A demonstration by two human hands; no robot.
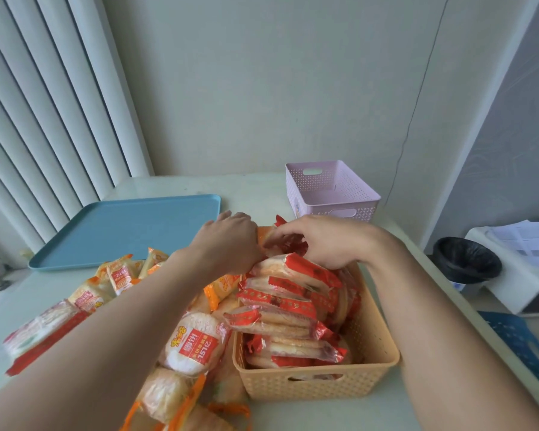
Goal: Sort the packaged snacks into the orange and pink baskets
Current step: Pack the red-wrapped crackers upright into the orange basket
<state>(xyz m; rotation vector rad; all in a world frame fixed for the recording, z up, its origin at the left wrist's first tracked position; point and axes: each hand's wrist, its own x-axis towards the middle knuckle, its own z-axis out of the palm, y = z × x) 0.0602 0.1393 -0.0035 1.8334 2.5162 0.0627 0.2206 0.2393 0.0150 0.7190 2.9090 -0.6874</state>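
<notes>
- Head view: the orange basket [319, 384] stood on the pale table [175, 188] near the front edge, heaped above its rim with red-wrapped snack packets [288, 301].
- The pink basket [332, 189] sat farther back, well apart from the orange one, close to the wall; hardly anything of its inside could be seen.
- The left hand [231, 241] reached over the far left corner of the orange basket, fingers curled down onto the top of the pile; whether it gripped a packet could not be told.
- The right hand [321, 241] met it at the same spot, fingertips pinched on a red-wrapped packet [285, 236] at the back of the heap.
- Loose orange-wrapped snack packets [122, 275] lay scattered on the table left of the orange basket, partly under the left forearm; one round rice cracker packet [195, 345] with a red label lay against the basket's left wall.
- A blue tray [122, 231] lay flat behind the loose packets.
- A black-lined bin [465, 258] stood off the table's right side.
</notes>
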